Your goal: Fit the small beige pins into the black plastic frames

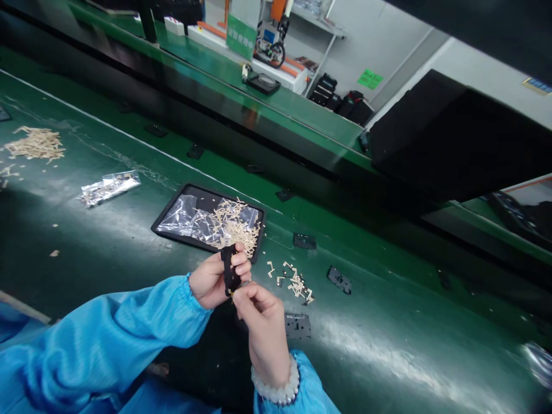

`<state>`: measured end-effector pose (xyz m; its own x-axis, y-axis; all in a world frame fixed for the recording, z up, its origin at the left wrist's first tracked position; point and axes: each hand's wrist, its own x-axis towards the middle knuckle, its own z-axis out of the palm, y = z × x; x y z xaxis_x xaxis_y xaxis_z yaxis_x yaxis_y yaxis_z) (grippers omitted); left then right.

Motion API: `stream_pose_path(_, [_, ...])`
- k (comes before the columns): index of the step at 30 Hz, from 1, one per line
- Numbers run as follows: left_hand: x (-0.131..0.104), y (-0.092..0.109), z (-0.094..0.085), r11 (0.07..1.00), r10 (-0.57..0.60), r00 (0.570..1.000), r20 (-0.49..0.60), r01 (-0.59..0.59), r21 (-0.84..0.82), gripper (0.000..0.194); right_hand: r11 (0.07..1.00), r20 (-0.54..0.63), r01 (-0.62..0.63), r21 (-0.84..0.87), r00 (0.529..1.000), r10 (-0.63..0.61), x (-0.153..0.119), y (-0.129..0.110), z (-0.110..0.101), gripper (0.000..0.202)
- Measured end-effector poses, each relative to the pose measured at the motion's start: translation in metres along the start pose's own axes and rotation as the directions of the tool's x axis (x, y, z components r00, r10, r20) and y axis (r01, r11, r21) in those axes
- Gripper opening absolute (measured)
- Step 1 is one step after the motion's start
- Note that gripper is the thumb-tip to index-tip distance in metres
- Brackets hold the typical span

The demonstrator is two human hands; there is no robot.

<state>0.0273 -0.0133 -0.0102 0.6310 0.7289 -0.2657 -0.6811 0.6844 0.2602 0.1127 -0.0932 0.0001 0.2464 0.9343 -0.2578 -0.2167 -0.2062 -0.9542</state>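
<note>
My left hand [213, 280] is closed around a small black plastic plate [230, 269], which it holds up on edge above the table. At the plate's lower end, my right hand [263, 322] pinches with thumb and forefinger. A tiny yellowish bit shows at its fingertips, too small to name. A black tray [172, 234] lies just beyond both hands, with clear plastic bags and many small beige pieces [241, 233] in it. To the right sits a loose cluster of small beige and black pieces [297, 283]. Another black plate [297, 326] lies beside my right wrist.
More black plates [339, 279] lie along the green table [388, 322]. A pile of beige pieces [37, 144] and a clear bag of parts [110, 187] are at the left. A dark panel [457, 135] hangs at the upper right.
</note>
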Motion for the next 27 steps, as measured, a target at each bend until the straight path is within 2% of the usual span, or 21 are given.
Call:
stream_pose_path(4, [-0.002,0.0,0.001,0.999,0.006,1.0,0.002,-0.006,0.039,0.021,0.999,-0.011,0.029,-0.03,0.999,-0.03,0.001,0.002,0.0,0.023])
stream_pose_path(11, [-0.005,0.002,0.003,0.985,0.065,0.997,0.032,-0.069,0.158,0.019,0.972,-0.026,0.128,-0.196,0.99,-0.136,-0.001,0.003,-0.002,0.02])
stream_pose_path(15, [-0.006,0.003,0.005,0.965,0.115,0.993,-0.003,-0.111,0.239,0.022,0.966,-0.026,0.13,-0.225,0.99,-0.139,-0.001,0.003,-0.004,0.018])
stream_pose_path(19, [-0.009,0.002,0.008,0.919,0.213,0.975,-0.065,-0.177,0.353,0.028,0.948,-0.017,0.171,-0.269,0.983,-0.182,-0.002,0.002,-0.006,0.018])
stream_pose_path(22, [-0.011,0.002,0.009,0.882,0.278,0.956,-0.094,-0.215,0.42,0.03,0.912,-0.011,0.245,-0.328,0.965,-0.263,-0.003,0.0,-0.007,0.016])
stream_pose_path(27, [-0.015,-0.001,0.009,0.826,0.359,0.925,-0.124,-0.253,0.504,0.031,0.81,-0.003,0.381,-0.446,0.905,-0.426,-0.008,0.002,-0.006,0.013])
